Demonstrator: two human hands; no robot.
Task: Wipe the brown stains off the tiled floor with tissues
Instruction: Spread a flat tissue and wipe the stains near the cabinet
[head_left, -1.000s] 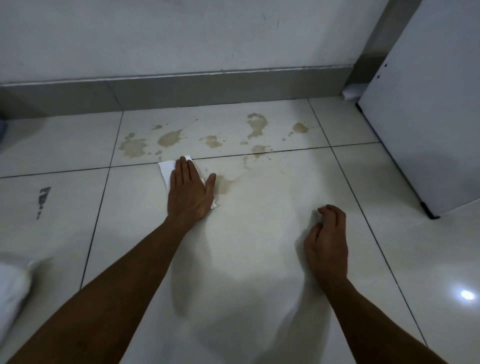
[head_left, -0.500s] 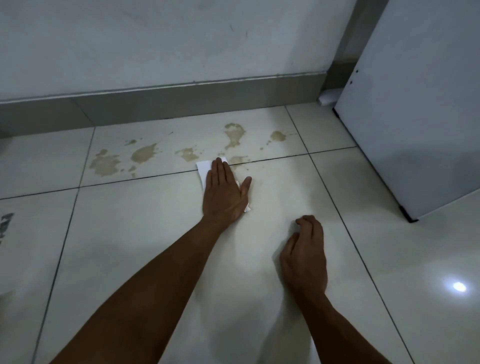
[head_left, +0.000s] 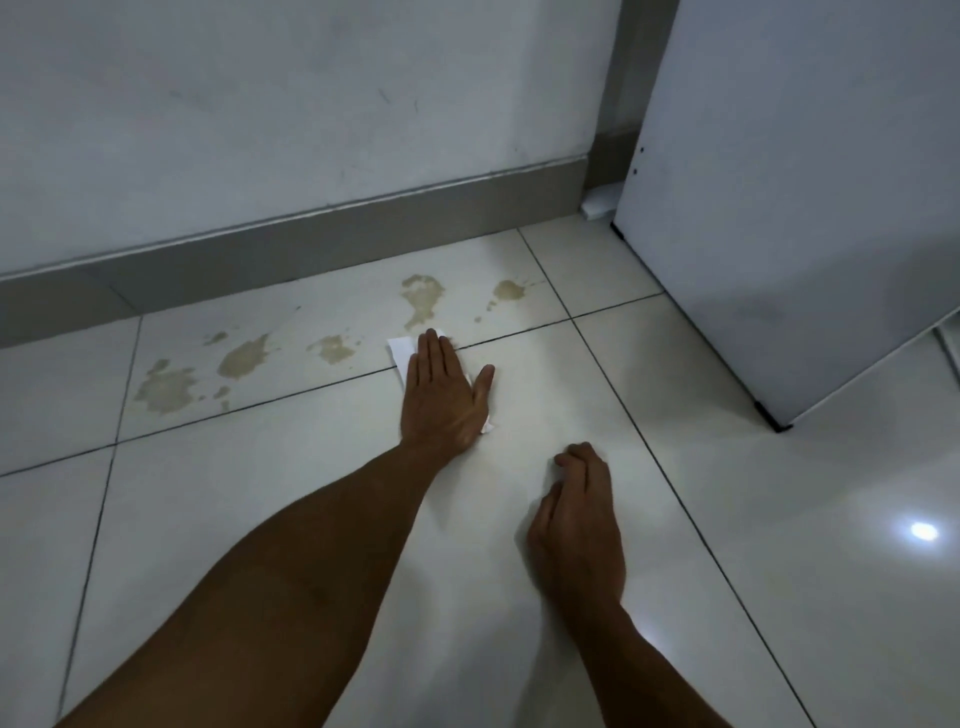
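My left hand (head_left: 447, 395) lies flat with straight fingers on a white tissue (head_left: 401, 349), pressing it to the tiled floor (head_left: 311, 519) across a grout line. Only the tissue's far corner and a small edge near my wrist show. Several brown stains spread along the far tile: a large blotch (head_left: 165, 389) at the left, another (head_left: 244, 356), a small one (head_left: 332, 348), a long one (head_left: 423, 299) just beyond my fingertips, and one (head_left: 511, 290) to its right. My right hand (head_left: 579, 514) rests on the floor nearer me, fingers loosely curled, holding nothing.
A grey skirting board (head_left: 311, 244) runs under the white wall behind the stains. A white door or cabinet panel (head_left: 789, 234) stands at the right, its lower corner (head_left: 776, 423) close to the floor. A small white object (head_left: 600, 200) lies in the corner.
My left hand has slid the tissue to the right along the grout line; the stain near my thumb is gone. The view has shifted so the stains lie further left. My right hand stays curled.
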